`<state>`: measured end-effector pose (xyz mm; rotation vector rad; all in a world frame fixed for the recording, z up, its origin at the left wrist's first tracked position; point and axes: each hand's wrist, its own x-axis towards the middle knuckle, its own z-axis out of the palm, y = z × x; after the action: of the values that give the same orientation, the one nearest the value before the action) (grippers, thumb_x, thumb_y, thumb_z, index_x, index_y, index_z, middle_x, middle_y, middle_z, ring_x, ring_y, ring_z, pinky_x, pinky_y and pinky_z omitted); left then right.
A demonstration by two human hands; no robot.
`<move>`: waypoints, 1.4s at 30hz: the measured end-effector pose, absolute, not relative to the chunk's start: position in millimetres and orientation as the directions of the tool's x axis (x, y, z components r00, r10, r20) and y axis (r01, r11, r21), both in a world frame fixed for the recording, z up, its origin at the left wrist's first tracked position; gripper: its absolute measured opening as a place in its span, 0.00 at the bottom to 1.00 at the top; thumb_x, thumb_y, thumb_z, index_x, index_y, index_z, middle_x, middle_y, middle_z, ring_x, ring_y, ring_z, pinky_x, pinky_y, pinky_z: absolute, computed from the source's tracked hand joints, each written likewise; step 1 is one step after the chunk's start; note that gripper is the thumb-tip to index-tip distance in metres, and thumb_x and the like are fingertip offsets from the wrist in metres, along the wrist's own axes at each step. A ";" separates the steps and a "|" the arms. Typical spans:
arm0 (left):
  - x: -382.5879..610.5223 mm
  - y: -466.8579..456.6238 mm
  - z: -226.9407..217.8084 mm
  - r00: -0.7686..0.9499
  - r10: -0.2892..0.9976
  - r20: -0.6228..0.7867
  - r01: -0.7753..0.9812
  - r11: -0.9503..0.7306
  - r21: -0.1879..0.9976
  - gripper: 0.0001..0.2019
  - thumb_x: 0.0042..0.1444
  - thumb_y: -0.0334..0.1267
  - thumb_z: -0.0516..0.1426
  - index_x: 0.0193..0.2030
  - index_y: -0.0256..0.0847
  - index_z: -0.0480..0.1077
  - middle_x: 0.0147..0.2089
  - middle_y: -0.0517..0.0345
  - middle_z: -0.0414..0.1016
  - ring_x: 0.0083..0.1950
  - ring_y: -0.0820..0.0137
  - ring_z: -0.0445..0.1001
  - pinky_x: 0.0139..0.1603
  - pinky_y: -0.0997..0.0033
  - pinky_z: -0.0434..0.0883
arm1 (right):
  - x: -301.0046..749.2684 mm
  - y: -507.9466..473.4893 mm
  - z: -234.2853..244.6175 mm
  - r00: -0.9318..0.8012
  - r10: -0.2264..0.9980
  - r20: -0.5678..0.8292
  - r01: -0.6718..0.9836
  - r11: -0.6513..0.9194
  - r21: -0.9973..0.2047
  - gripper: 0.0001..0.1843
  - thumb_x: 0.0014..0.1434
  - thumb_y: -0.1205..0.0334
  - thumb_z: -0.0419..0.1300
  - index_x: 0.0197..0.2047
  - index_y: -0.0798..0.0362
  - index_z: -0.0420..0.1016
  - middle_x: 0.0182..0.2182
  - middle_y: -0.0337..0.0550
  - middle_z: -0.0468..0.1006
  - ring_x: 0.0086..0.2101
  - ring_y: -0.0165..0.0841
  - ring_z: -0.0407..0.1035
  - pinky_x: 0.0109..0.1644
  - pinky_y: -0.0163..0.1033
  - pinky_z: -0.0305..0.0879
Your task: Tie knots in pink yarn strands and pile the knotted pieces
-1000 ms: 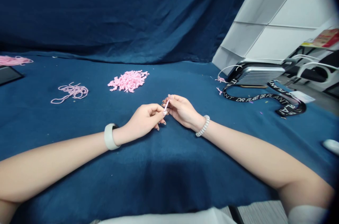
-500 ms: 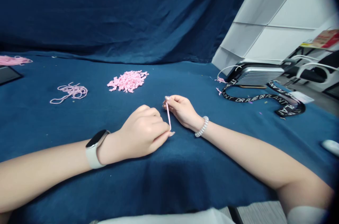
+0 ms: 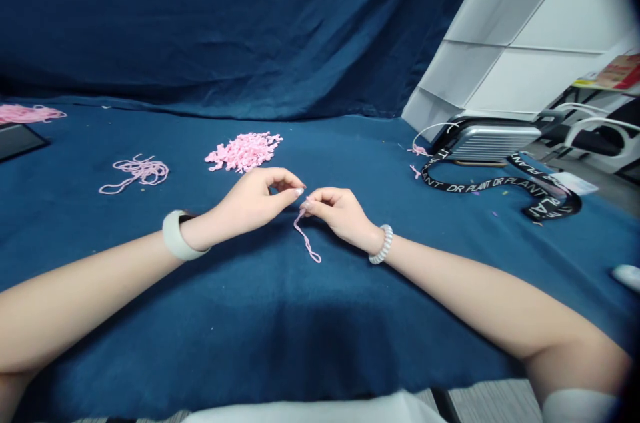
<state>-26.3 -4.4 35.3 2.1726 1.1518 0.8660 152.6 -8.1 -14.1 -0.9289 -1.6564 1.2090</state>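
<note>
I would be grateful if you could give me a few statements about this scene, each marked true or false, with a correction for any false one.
The short pink cord hangs from the fingertips of the right hand: true.

A pale watch band is on the right wrist: false; it is on the wrist of the left hand, and the right wrist wears a pearly coil bracelet.

A heap of small pink pieces lies on the blue cloth beside a loose tangle of pink cord: true.

The black "DR PLANT" lanyard lies on the person's left: false; it lies on the right, in front of a ribbed silver case.
</note>
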 end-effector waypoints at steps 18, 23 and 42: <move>-24.8 0.2 18.7 0.502 0.848 0.171 0.384 -0.395 0.835 0.11 0.53 0.42 0.55 0.30 0.35 0.70 0.26 0.59 0.71 0.25 0.76 0.65 0.26 0.77 0.62 | 151.4 -8.8 -14.8 -0.404 0.905 0.136 0.024 0.159 -0.987 0.12 0.51 0.56 0.63 0.26 0.57 0.75 0.25 0.43 0.78 0.29 0.29 0.71 0.38 0.37 0.67; -23.2 -0.5 15.9 0.522 0.835 0.177 0.411 -0.427 0.806 0.10 0.55 0.41 0.52 0.28 0.36 0.65 0.24 0.62 0.65 0.25 0.76 0.61 0.26 0.76 0.59 | 150.3 -9.9 -12.8 -0.420 0.899 0.122 0.030 0.148 -0.988 0.13 0.50 0.54 0.63 0.25 0.57 0.75 0.25 0.42 0.77 0.28 0.29 0.71 0.38 0.37 0.67; -21.8 -1.3 13.0 0.516 0.839 0.173 0.357 -0.394 0.847 0.10 0.56 0.41 0.51 0.28 0.37 0.63 0.25 0.62 0.66 0.27 0.75 0.64 0.29 0.75 0.62 | 149.0 -10.3 -12.1 -0.457 0.880 0.128 0.058 0.173 -0.983 0.15 0.51 0.53 0.62 0.24 0.56 0.71 0.24 0.42 0.76 0.27 0.29 0.69 0.37 0.37 0.65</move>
<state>-21.8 -1.3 13.0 1.9710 0.9770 0.7775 149.0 -10.3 -12.1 -0.9020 -1.6917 1.3698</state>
